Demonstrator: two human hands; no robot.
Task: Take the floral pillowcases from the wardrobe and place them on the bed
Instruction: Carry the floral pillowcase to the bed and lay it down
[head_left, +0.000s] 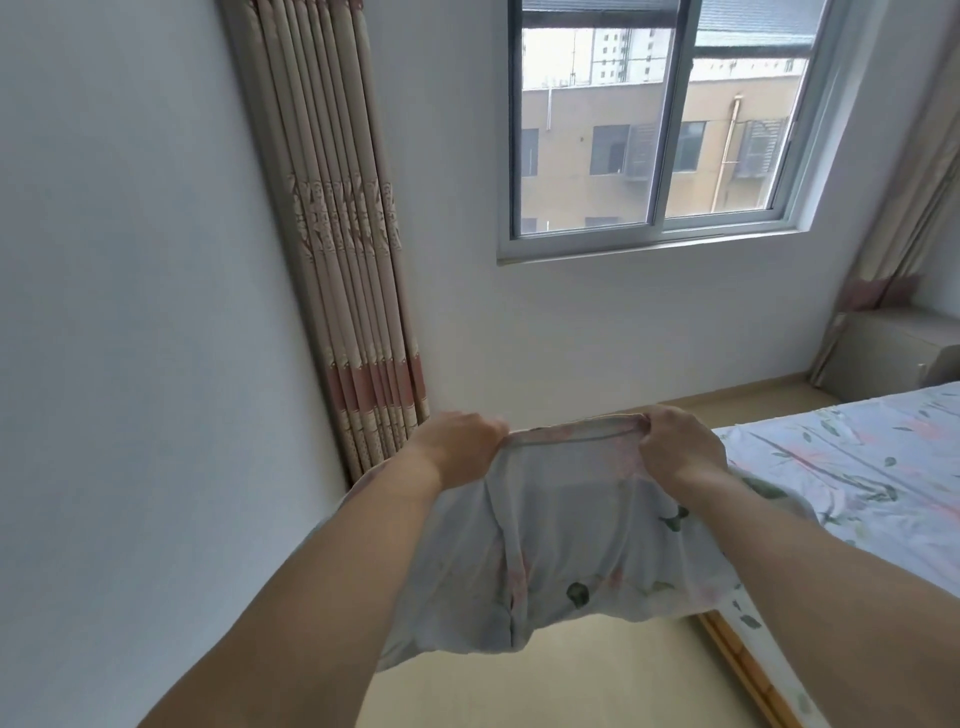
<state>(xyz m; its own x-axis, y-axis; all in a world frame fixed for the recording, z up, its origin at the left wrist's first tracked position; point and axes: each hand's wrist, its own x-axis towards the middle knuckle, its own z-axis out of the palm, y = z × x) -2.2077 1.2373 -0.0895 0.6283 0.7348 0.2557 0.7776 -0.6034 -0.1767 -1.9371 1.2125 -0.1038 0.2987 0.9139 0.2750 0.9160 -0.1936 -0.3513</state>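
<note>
A pale floral pillowcase (561, 540) with pink blossoms and green leaves hangs in the air in front of me, stretched between both hands by its top hem. My left hand (457, 441) grips the left corner of the hem and my right hand (675, 441) grips the right corner. The cloth sags down over both forearms. The bed (857, 457), covered with a sheet of the same floral print, lies at the right, just beyond my right hand. The wardrobe is out of view.
A striped beige and pink curtain (353, 260) hangs in the left corner beside a sliding window (660, 130). A low beige cabinet (883, 353) stands behind the bed at the far right. Light floor (597, 686) runs between the wall and the bed's wooden edge (743, 670).
</note>
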